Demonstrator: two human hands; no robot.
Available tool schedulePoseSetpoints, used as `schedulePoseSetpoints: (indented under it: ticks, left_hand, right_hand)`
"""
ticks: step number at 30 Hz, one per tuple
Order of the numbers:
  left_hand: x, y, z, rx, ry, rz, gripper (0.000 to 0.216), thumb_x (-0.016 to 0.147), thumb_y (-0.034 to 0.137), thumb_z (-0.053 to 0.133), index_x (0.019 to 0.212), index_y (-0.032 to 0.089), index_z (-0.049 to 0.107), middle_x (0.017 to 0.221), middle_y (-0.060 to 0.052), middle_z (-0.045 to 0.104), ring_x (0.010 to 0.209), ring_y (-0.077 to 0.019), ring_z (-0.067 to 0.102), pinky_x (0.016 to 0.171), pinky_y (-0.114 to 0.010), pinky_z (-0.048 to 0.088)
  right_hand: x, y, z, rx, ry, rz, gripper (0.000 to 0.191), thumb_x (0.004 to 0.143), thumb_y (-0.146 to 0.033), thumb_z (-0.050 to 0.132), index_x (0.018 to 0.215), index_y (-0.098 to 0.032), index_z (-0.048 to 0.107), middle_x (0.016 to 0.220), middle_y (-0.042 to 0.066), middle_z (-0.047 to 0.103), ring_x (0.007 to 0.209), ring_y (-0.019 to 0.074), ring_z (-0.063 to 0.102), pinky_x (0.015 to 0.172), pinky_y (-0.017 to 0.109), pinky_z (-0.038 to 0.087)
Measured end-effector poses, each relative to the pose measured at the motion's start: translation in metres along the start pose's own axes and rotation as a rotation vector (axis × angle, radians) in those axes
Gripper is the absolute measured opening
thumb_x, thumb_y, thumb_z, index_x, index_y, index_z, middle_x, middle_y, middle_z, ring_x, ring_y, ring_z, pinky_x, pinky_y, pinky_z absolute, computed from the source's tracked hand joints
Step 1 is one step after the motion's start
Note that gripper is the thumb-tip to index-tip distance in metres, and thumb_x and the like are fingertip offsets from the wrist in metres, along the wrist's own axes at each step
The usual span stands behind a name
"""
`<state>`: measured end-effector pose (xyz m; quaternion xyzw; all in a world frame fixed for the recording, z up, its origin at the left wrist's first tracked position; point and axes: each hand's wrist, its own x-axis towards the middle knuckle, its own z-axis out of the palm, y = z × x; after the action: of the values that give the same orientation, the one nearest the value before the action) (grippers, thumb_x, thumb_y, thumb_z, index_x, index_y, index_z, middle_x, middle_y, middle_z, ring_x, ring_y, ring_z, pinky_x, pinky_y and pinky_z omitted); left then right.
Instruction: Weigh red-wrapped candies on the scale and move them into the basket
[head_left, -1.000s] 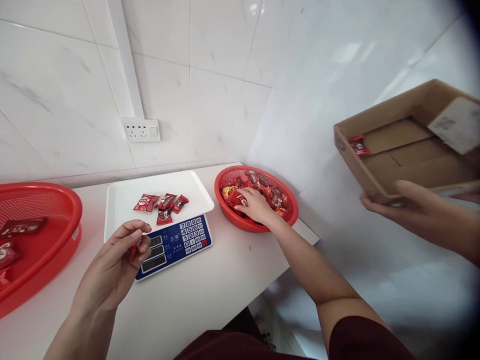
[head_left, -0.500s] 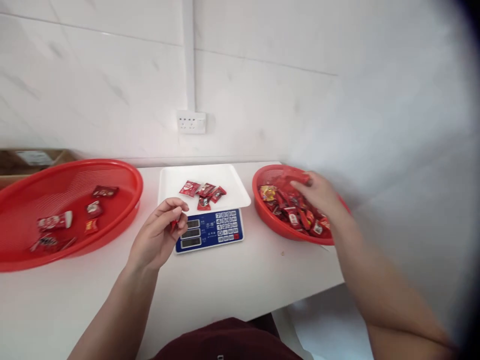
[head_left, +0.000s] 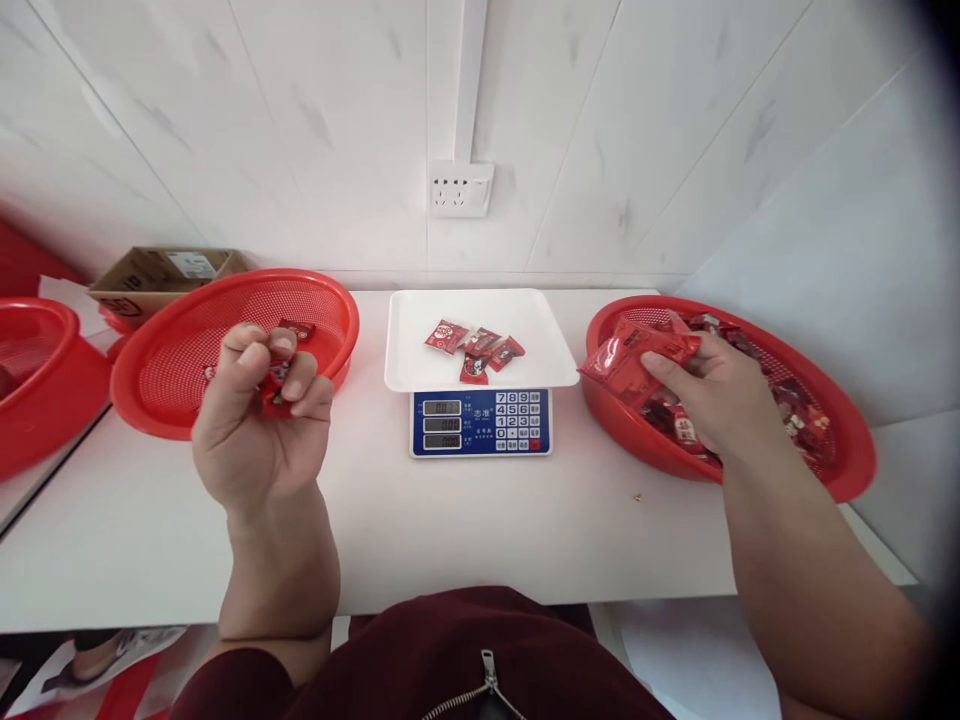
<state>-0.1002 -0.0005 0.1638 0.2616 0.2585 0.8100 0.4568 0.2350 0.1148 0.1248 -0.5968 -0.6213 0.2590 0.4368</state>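
My left hand (head_left: 259, 420) is raised over the near rim of the left red basket (head_left: 161, 400), fingers pinched on a small red candy packet (head_left: 274, 388). My right hand (head_left: 709, 390) rests in the right red basket (head_left: 855, 465), which is full of red sweets, and grips a larger red packet (head_left: 637, 358) held over the basket's left rim. Between the baskets stands a blue-faced scale (head_left: 480, 422) whose white tray (head_left: 409, 365) carries several red candy packets (head_left: 474, 348).
A cardboard box (head_left: 161, 275) sits behind the left basket, and another red basket (head_left: 37, 375) is at the far left. A wall socket (head_left: 460, 188) hangs above the scale. The white tabletop's front edge runs just before my body; a tiled wall closes the right side.
The view has swung left, and the person holding a cardboard box at the right is out of sight. My left hand moved left from the scale to the left basket. My right hand lifted a packet.
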Motion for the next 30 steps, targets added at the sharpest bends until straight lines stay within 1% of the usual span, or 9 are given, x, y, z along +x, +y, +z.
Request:
schedulePoseSetpoints:
  ticks: [6,12,15,18,20,23,25,27,30]
  left_hand:
    - [0.003,0.009,-0.001,-0.074,0.031,-0.070,0.027,0.091,0.016,0.038,0.072,0.020,0.056,0.067,0.005,0.056,0.046,-0.0016,0.042,0.041,-0.010,0.036]
    - [0.004,0.003,0.003,-0.029,0.027,-0.095,0.024,0.090,0.021,0.043,0.072,0.022,0.058,0.067,0.003,0.057,0.045,-0.0027,0.044,0.038,-0.013,0.035]
    - [0.006,0.000,0.004,-0.040,0.013,-0.126,0.029,0.093,0.025,0.037,0.073,0.021,0.058,0.067,0.001,0.056,0.045,-0.0035,0.044,0.038,-0.013,0.036]
    - [0.008,-0.002,0.003,-0.066,0.007,-0.160,0.039,0.096,0.031,0.026,0.074,0.020,0.056,0.065,0.000,0.054,0.044,-0.0045,0.043,0.037,-0.013,0.037]
    - [0.010,-0.002,0.003,-0.069,0.001,-0.174,0.039,0.096,0.031,0.025,0.074,0.021,0.056,0.064,0.000,0.053,0.044,-0.0049,0.043,0.037,-0.013,0.037]
    - [0.011,-0.004,0.001,-0.076,-0.018,-0.187,0.030,0.093,0.028,0.034,0.077,0.021,0.057,0.066,0.000,0.052,0.045,-0.0047,0.043,0.038,-0.013,0.039]
    - [0.012,-0.007,-0.001,-0.084,-0.037,-0.195,0.020,0.090,0.026,0.041,0.079,0.019,0.057,0.066,0.000,0.052,0.046,-0.0045,0.043,0.038,-0.012,0.039]
    - [0.013,-0.010,-0.001,-0.083,-0.053,-0.199,0.013,0.086,0.024,0.048,0.079,0.018,0.057,0.067,0.001,0.051,0.046,-0.0046,0.044,0.038,-0.013,0.040]
    - [0.013,-0.013,-0.001,-0.081,-0.081,-0.214,0.008,0.083,0.022,0.051,0.079,0.017,0.056,0.067,0.001,0.051,0.046,-0.0048,0.044,0.039,-0.013,0.040]
  right_hand:
    - [-0.004,0.002,0.002,0.104,0.004,0.147,0.022,0.070,-0.029,0.068,0.089,-0.020,0.067,0.075,0.002,0.064,0.064,0.0144,0.056,0.055,0.028,0.049]
    - [-0.002,0.002,0.003,0.257,-0.014,0.149,0.024,0.065,-0.029,0.071,0.088,-0.021,0.067,0.076,0.001,0.063,0.067,0.0130,0.057,0.053,0.024,0.051]
    - [0.000,0.006,0.001,0.205,-0.014,0.145,0.026,0.066,-0.030,0.071,0.091,-0.022,0.068,0.077,0.001,0.064,0.068,0.0141,0.059,0.054,0.025,0.052]
    - [0.001,0.007,-0.004,0.185,-0.024,0.141,0.025,0.068,-0.032,0.070,0.092,-0.023,0.067,0.082,0.001,0.067,0.072,0.0161,0.062,0.062,0.029,0.054]
    - [0.002,0.006,-0.008,0.147,-0.024,0.108,0.024,0.070,-0.033,0.068,0.093,-0.024,0.066,0.086,0.002,0.068,0.076,0.0175,0.063,0.069,0.032,0.054]
    - [0.003,0.004,-0.012,0.069,-0.043,0.065,0.024,0.073,-0.034,0.065,0.095,-0.023,0.065,0.087,0.003,0.069,0.081,0.0200,0.064,0.074,0.036,0.053]
    - [0.004,0.003,-0.010,0.019,-0.074,0.046,0.027,0.074,-0.035,0.064,0.097,-0.022,0.064,0.087,0.004,0.069,0.080,0.0214,0.064,0.073,0.037,0.052]
    - [0.005,0.002,-0.003,-0.073,-0.110,-0.007,0.028,0.075,-0.037,0.062,0.097,-0.021,0.063,0.084,0.004,0.069,0.076,0.0216,0.064,0.070,0.037,0.051]
    - [0.009,-0.007,0.017,-0.228,-0.162,-0.144,0.023,0.079,-0.038,0.055,0.092,-0.020,0.063,0.078,0.002,0.068,0.070,0.0200,0.062,0.065,0.034,0.049]
